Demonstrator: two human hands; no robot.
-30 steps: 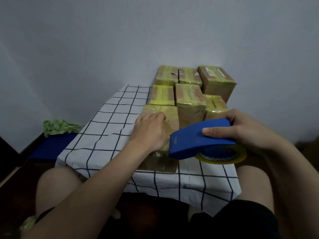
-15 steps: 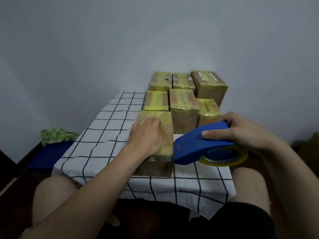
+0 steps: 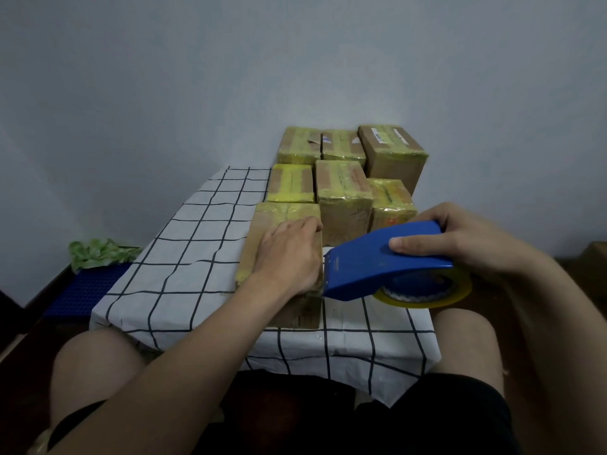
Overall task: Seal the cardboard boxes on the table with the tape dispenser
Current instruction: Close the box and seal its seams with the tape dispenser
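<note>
A cardboard box (image 3: 262, 221) with yellowish tape on top lies near the front of the table. My left hand (image 3: 289, 254) rests flat on its top, fingers pointing away from me. My right hand (image 3: 460, 241) grips a blue tape dispenser (image 3: 371, 264) holding a yellow tape roll (image 3: 460, 292). The dispenser's cutting end touches the box's right front edge, beside my left hand. Several other taped boxes (image 3: 343, 188) stand in rows behind it, up to the wall.
The table wears a white cloth with a black grid (image 3: 184, 257). A blue crate (image 3: 85, 287) and green leafy stuff (image 3: 98, 252) lie on the floor at the left. My knees sit under the table's front edge. A grey wall closes the back.
The dispenser has come a little closer to the box's right edge and now touches it. My left hand stays on the box top. The view has tilted slightly upward.
</note>
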